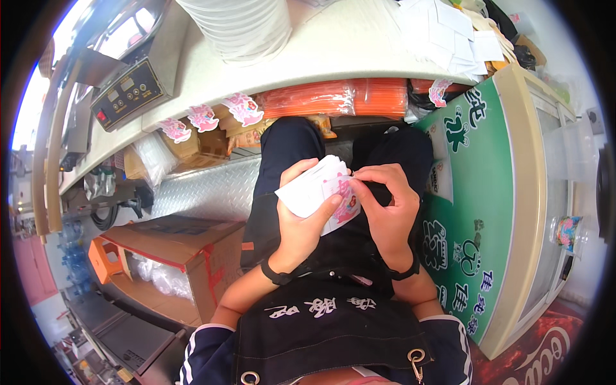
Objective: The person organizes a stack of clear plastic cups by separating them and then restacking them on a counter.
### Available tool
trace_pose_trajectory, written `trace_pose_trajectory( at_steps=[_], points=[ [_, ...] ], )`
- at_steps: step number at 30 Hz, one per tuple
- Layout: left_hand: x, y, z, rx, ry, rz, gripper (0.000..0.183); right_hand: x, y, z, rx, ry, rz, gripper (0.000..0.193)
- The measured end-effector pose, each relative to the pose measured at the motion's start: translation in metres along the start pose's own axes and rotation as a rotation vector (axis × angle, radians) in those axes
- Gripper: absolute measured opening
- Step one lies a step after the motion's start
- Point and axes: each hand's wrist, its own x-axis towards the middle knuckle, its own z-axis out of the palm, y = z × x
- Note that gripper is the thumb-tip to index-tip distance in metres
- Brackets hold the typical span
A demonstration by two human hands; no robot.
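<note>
In front of my lap, my left hand (307, 224) is closed around a stack of white paper sheets (307, 194), its thumb lying across the front. A pink cartoon print (347, 197) shows on the stack's right side, like a sticker on its white backing. My right hand (389, 200) pinches the upper right edge of this printed piece between thumb and forefinger. Whether that piece is peeling away from its backing cannot be made out. Similar pink cartoon stickers (243, 109) hang along the counter's front edge, past my knees.
A white counter (321, 54) carries stacked plastic cups (237, 29), loose white papers (452, 32) and a sealing machine with a control panel (131, 86). Wrapped orange straws (333, 96) lie beneath it. At my left is a cardboard box (186, 240); at my right, a green-sided freezer (475, 199).
</note>
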Motion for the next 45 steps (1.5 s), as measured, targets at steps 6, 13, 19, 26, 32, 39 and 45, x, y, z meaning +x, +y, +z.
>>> trace_pose_trajectory(
  at_steps=[6,13,19,26,32,39,45],
  points=[
    [0.0,-0.003,0.001,0.029,0.018,0.012,0.065,-0.004,0.008,0.005,-0.133,0.073,-0.181,0.019],
    [0.018,0.005,-0.012,-0.395,-0.139,-0.494,0.056,-0.007,0.025,-0.003,-0.443,-0.078,-0.638,0.025],
    [0.025,0.004,-0.027,-0.297,-0.23,-0.589,0.058,-0.006,0.03,-0.01,-0.425,-0.143,-0.683,0.027],
    [0.024,-0.002,-0.034,-0.334,-0.293,-0.668,0.055,-0.002,0.024,-0.009,-0.339,-0.288,-0.653,0.027],
    [0.027,-0.012,-0.036,-0.303,-0.21,-0.661,0.052,-0.003,0.02,-0.013,-0.262,-0.299,-0.593,0.023],
    [0.034,-0.028,-0.079,-0.217,-0.021,-0.613,0.053,0.041,0.023,-0.05,-0.077,0.128,-0.243,0.015],
    [0.029,-0.029,-0.088,-0.241,0.045,-0.584,0.053,0.119,0.094,-0.076,-0.406,0.259,-0.171,0.02]
  ],
)
